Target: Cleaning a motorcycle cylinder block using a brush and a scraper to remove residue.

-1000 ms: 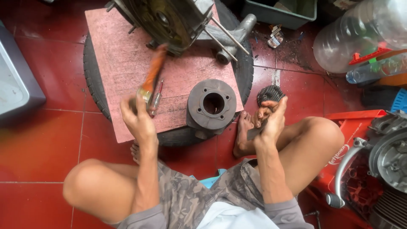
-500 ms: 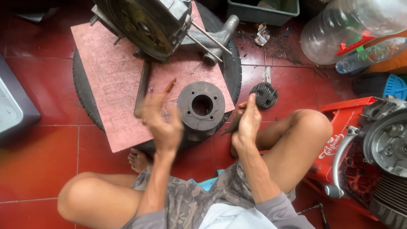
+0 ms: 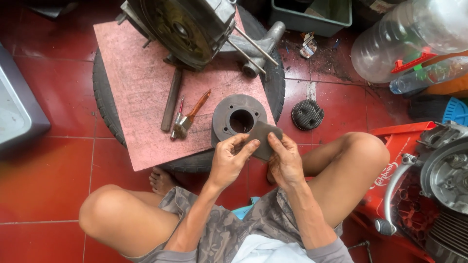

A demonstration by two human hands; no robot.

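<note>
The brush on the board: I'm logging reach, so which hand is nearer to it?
Left. The left hand is just right of the brush; the right hand is farther right.

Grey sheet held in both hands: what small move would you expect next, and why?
Probably lowering the grey sheet onto the round cylinder part just ahead of it. Both the left hand and the right hand pinch the sheet by its edges, it already overlaps the cylinder's near rim in this view, and the brush lies set aside on the red board.
</note>
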